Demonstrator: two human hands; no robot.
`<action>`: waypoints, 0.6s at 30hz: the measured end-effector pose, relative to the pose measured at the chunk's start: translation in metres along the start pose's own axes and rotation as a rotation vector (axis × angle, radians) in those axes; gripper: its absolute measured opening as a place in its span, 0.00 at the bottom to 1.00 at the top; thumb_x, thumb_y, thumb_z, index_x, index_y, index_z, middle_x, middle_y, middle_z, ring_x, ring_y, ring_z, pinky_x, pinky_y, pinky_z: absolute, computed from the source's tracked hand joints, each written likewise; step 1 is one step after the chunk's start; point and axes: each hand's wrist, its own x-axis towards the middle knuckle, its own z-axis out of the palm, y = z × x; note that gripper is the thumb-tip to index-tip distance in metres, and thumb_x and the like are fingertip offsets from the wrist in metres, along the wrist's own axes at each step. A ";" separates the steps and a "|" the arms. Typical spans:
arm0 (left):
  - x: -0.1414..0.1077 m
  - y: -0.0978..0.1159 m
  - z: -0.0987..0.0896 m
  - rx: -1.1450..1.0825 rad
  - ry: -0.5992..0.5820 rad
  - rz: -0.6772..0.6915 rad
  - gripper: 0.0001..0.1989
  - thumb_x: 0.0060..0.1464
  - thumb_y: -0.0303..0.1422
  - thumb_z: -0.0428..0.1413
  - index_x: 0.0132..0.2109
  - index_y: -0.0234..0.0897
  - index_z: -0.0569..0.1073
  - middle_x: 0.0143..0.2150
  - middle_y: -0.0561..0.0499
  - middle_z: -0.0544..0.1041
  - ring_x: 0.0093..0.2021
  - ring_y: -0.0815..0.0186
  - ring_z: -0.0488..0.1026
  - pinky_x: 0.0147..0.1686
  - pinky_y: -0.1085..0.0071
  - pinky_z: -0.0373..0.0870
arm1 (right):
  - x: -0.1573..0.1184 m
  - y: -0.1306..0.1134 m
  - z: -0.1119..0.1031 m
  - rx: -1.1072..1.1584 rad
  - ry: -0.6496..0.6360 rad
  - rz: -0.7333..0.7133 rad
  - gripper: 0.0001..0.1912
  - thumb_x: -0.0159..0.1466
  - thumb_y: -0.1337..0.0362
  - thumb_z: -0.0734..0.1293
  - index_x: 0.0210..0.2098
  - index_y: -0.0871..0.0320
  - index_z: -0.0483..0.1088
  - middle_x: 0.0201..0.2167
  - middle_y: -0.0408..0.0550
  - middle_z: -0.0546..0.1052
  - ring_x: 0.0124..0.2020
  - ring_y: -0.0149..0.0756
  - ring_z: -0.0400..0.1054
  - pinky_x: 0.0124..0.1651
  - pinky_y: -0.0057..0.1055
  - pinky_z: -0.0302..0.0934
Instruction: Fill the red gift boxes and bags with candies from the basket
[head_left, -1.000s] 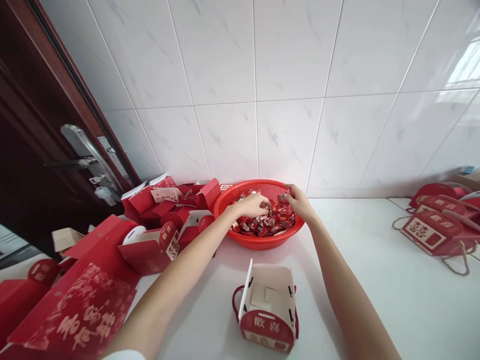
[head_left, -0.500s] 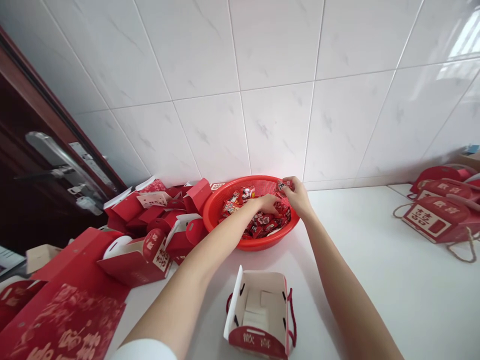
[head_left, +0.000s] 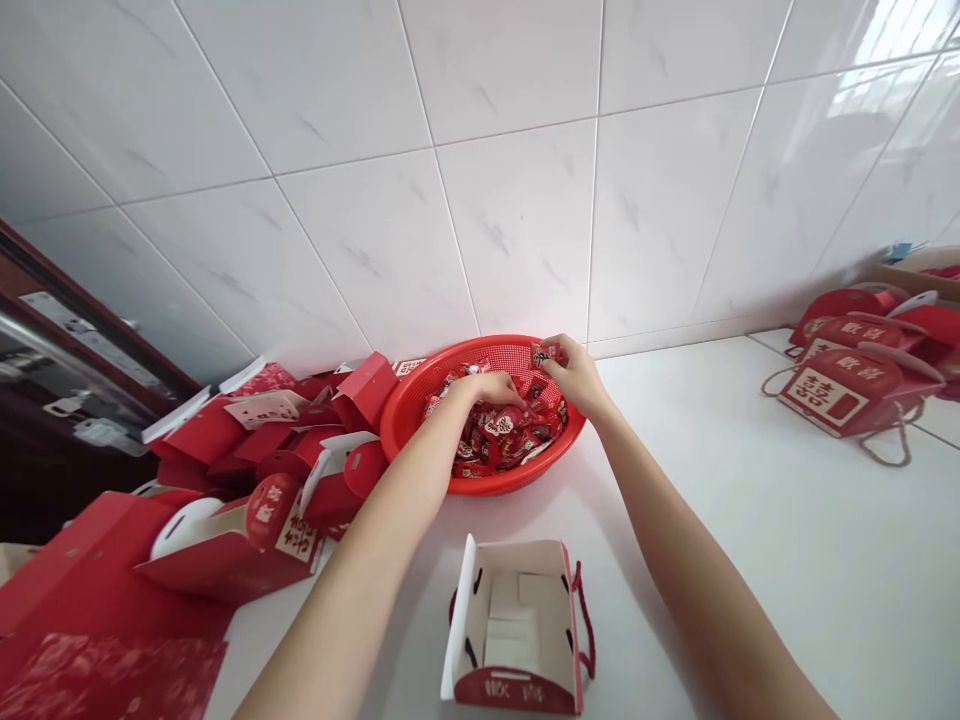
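Observation:
A red oval plastic basket [head_left: 405, 430] holds a heap of red-wrapped candies [head_left: 499, 428]. My left hand [head_left: 491, 388] is inside it, its fingers bent down among the candies; the fingertips are hidden, so I cannot tell whether they grip anything. At the basket's right rim, my right hand [head_left: 576, 372] pinches one small wrapped candy [head_left: 545, 355] between thumb and fingers. Nearer to me stands an open gift box [head_left: 517, 690], white inside with a red cord handle. Its inside shows only bare folded card.
Several folded red boxes [head_left: 247, 540] crowd the left of the white counter [head_left: 675, 440], beside a red bag [head_left: 82, 570]. Closed red gift boxes [head_left: 840, 390] with rope handles stand at the right. A tiled wall [head_left: 517, 230] rises behind the basket.
My view has shifted slightly to the right. My left hand has pulled back a little within the basket, its fingers more bent. The right hand keeps the candy at the rim.

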 end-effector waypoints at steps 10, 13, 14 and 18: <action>-0.020 0.004 -0.003 -0.160 -0.072 0.083 0.14 0.25 0.38 0.73 0.21 0.41 0.77 0.24 0.55 0.77 0.32 0.60 0.72 0.34 0.69 0.62 | -0.001 -0.005 -0.006 0.000 -0.040 -0.015 0.12 0.54 0.66 0.65 0.39 0.54 0.71 0.31 0.43 0.74 0.32 0.37 0.68 0.41 0.38 0.64; -0.027 0.001 -0.003 -0.250 0.042 0.135 0.14 0.27 0.39 0.71 0.19 0.40 0.75 0.19 0.57 0.71 0.27 0.63 0.67 0.30 0.69 0.59 | -0.001 -0.005 -0.007 0.023 -0.056 -0.021 0.12 0.53 0.65 0.65 0.38 0.54 0.71 0.30 0.42 0.74 0.32 0.37 0.69 0.41 0.37 0.65; -0.031 -0.003 -0.003 -0.294 0.096 0.159 0.14 0.28 0.40 0.71 0.19 0.39 0.74 0.19 0.57 0.69 0.26 0.64 0.66 0.29 0.69 0.58 | -0.001 -0.005 -0.007 0.033 -0.059 -0.020 0.12 0.52 0.64 0.66 0.38 0.54 0.70 0.30 0.42 0.74 0.33 0.38 0.69 0.41 0.37 0.65; -0.053 -0.022 0.002 -0.502 0.346 0.250 0.19 0.36 0.47 0.68 0.21 0.37 0.73 0.20 0.57 0.67 0.26 0.67 0.64 0.28 0.70 0.56 | -0.002 -0.007 -0.008 0.086 -0.084 -0.001 0.12 0.51 0.62 0.68 0.36 0.54 0.71 0.28 0.41 0.73 0.32 0.38 0.69 0.41 0.38 0.65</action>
